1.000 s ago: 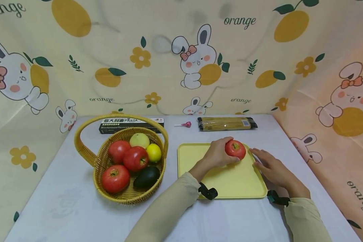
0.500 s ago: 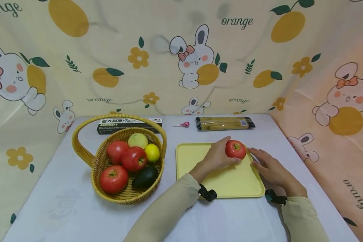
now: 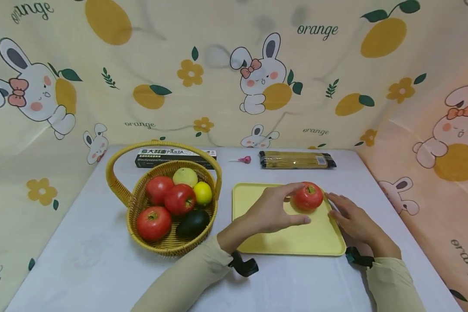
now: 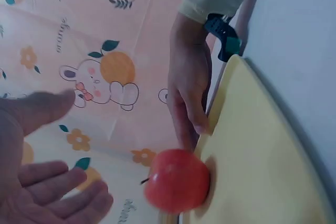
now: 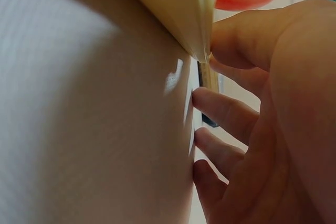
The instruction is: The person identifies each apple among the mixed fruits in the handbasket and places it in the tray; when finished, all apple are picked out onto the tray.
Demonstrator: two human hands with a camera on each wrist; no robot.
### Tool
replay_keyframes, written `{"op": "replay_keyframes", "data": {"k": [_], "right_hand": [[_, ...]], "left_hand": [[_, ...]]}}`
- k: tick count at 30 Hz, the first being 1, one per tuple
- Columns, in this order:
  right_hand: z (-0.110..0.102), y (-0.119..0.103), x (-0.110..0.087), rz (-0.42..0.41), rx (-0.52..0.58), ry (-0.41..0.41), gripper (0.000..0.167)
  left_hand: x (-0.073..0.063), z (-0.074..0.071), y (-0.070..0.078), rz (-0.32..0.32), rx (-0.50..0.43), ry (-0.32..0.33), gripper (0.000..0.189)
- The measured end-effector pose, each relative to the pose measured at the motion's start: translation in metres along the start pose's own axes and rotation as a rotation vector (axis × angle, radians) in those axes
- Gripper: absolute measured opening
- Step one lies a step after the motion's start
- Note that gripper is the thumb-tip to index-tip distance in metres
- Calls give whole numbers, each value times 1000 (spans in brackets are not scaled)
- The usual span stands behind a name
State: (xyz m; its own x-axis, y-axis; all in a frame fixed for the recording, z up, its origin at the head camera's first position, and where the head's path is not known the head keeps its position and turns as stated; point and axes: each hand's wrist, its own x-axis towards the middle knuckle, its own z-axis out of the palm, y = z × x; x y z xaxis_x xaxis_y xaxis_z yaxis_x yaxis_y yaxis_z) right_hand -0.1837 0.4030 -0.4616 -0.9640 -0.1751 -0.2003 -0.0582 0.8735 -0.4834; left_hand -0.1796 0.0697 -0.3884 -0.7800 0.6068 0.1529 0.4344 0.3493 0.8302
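In the head view a red apple (image 3: 308,196) sits on the yellow tray (image 3: 288,236) near its far right corner. My left hand (image 3: 271,210) is beside it, thumb and fingers spread; a gap shows between hand and apple (image 4: 177,180) in the left wrist view. My right hand (image 3: 356,223) lies at the tray's right edge with relaxed fingers. In the right wrist view its thumb (image 5: 241,35) touches the tray's rim (image 5: 202,19), and the other fingertips rest on the white tabletop outside it.
Left of the tray stands a wicker basket (image 3: 129,216) with red apples, a pale round fruit (image 3: 185,177), a lemon (image 3: 203,193) and an avocado (image 3: 193,224). Behind are a pasta box (image 3: 152,161), a lollipop (image 3: 246,160) and a packet of spaghetti (image 3: 296,160).
My left hand has let go of the apple and drawn back to the left, its fingers widening. The apple now sits on the tray by itself. The right hand keeps its place.
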Motion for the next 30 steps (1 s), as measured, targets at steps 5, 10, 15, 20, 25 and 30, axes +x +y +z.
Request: {"op": "replay_keyframes", "data": {"k": [5, 10, 15, 20, 25, 30], "right_hand": [[0, 5, -3, -6, -4, 17, 72], [-2, 5, -2, -8, 3, 18, 72], [-2, 3, 1, -12, 4, 16, 71], [0, 2, 2, -27, 12, 22, 70], [2, 3, 1, -23, 11, 13, 70], [3, 2, 0, -20, 16, 9, 72]], "left_hand": [[-44, -30, -4, 63, -52, -38, 75], [-87, -65, -19, 136, -80, 60, 65], [-132, -104, -36, 133, -17, 188, 62], [-167, -138, -60, 94, 164, 291, 64], [-188, -160, -81, 125, 318, 381, 65], [-192, -167, -98, 112, 407, 409, 66]]}}
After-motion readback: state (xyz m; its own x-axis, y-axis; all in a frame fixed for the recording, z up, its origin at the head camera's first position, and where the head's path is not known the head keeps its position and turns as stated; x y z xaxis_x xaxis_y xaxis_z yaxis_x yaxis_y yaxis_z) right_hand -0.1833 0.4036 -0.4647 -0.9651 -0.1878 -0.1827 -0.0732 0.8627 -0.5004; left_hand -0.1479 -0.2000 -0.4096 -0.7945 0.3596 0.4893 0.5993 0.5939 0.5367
